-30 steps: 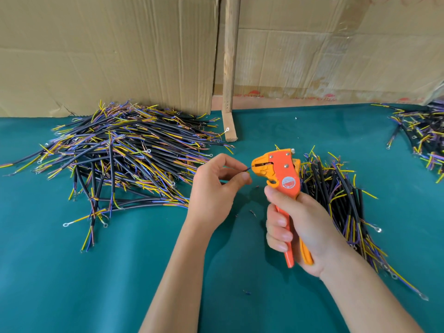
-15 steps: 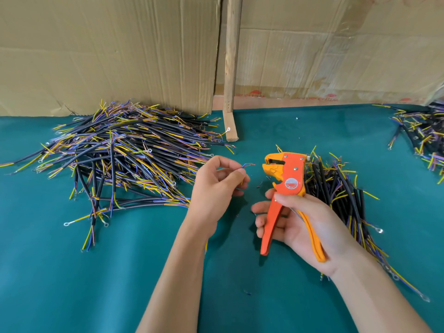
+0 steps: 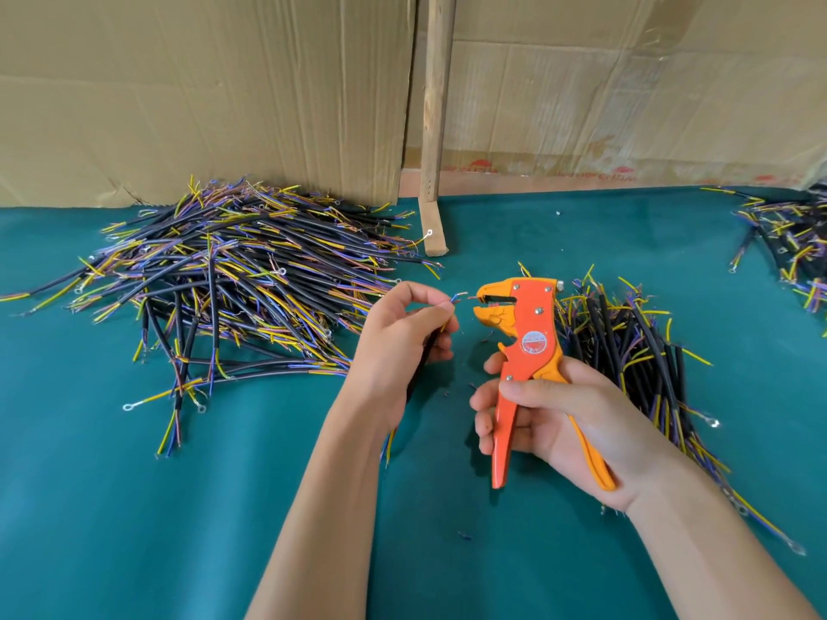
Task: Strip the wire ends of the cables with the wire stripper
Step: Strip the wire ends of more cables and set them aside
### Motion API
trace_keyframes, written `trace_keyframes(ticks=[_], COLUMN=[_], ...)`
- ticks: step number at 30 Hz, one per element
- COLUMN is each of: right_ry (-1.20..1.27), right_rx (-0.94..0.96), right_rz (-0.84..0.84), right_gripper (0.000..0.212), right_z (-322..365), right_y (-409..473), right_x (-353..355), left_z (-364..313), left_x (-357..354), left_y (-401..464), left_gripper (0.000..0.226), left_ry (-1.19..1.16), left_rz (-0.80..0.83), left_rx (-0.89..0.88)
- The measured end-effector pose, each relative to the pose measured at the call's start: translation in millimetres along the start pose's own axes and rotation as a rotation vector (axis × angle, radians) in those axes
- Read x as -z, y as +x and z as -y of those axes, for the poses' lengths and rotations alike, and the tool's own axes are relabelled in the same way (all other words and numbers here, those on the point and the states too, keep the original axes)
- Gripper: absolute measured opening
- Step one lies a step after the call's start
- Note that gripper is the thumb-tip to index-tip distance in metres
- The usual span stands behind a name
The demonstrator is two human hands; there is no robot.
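Note:
My left hand (image 3: 398,337) pinches one black cable (image 3: 418,366) near its end. The cable's thin wire tips (image 3: 458,297) stick out past my fingertips toward the stripper's jaws. My right hand (image 3: 555,422) grips the orange wire stripper (image 3: 523,346) by its handles, which are spread apart. The stripper stands upright with its jaws (image 3: 490,306) facing left. A small gap separates the jaws from the wire tips.
A large heap of black cables (image 3: 232,279) with yellow, blue and purple wires lies left on the green table (image 3: 134,507). A smaller pile (image 3: 635,351) sits behind my right hand and another pile (image 3: 792,239) at far right. Cardboard (image 3: 201,91) and a wooden post (image 3: 436,127) stand behind.
The stripper's handles were squeezed on the wire a second ago. They have since sprung apart, the jaws have come off the wire, and my right hand has shifted slightly right.

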State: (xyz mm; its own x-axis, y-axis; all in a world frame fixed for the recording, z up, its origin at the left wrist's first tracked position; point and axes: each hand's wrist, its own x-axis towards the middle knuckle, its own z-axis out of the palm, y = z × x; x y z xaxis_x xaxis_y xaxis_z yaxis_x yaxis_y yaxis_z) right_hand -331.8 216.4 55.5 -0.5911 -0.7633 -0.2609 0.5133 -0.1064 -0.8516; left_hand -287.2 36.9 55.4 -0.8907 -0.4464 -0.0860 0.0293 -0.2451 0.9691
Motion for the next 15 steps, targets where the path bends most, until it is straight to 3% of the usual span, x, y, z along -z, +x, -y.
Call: trace_keyframes(ticks=[11, 15], right_ry=[-0.035, -0.038], right_rx=[0.015, 0.007], right_rz=[0.02, 0.013], right_gripper=[0.014, 0.017], right_z=[0.4, 0.5], right_y=[0.9, 1.7], right_x=[-2.8, -2.4], left_z=[2.4, 2.5], left_x=[0.4, 0.6], left_y=[1.0, 0.8], left_gripper=[0.018, 0.019], left_ry=[0.049, 0.052], left_rz=[0.038, 0.051], left_rx=[0.004, -0.003])
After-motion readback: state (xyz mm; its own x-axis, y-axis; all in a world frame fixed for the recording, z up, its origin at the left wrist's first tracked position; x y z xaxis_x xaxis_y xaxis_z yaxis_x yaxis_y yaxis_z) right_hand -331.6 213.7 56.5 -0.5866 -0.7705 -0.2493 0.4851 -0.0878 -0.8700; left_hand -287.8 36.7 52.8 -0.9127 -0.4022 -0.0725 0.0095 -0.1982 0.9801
